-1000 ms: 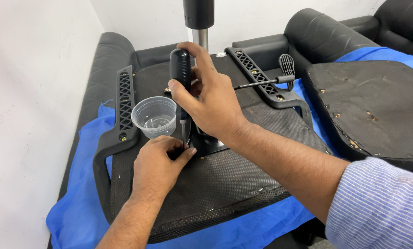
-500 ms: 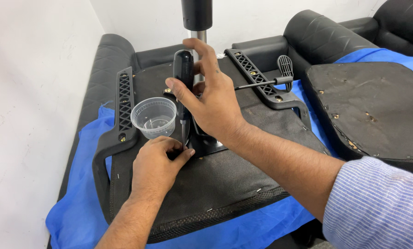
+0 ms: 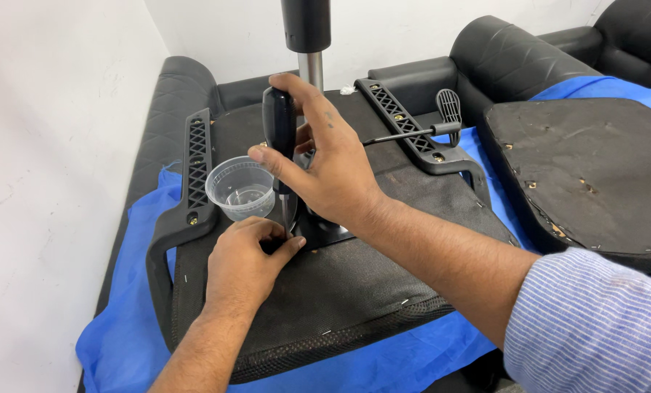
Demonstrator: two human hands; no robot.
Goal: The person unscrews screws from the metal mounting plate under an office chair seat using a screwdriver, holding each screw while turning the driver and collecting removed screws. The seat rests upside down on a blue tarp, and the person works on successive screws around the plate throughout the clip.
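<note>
Since the earlier frame the right hand has shifted little, staying wrapped around the screwdriver, while the left hand has kept its place at the tool's tip.

In the head view, the right hand's grip is closed around the black handle of the screwdriver, which stands upright with its thin metal shaft pointing down at the black metal plate in the middle of the upturned chair seat. The left hand lies just near of that plate, its fingers pinched together around the lower end of the shaft; whether they hold a small screw there cannot be told. A clear plastic cup sits on the seat just left of the screwdriver, close to the left armrest. The right armrest runs along the far right edge of the seat, and a lever with a paddle end crosses it. A chrome gas cylinder rises from the plate behind the right hand. The seat rests on a blue sheet spread over a black sofa. A second padded panel lies to the right
</note>
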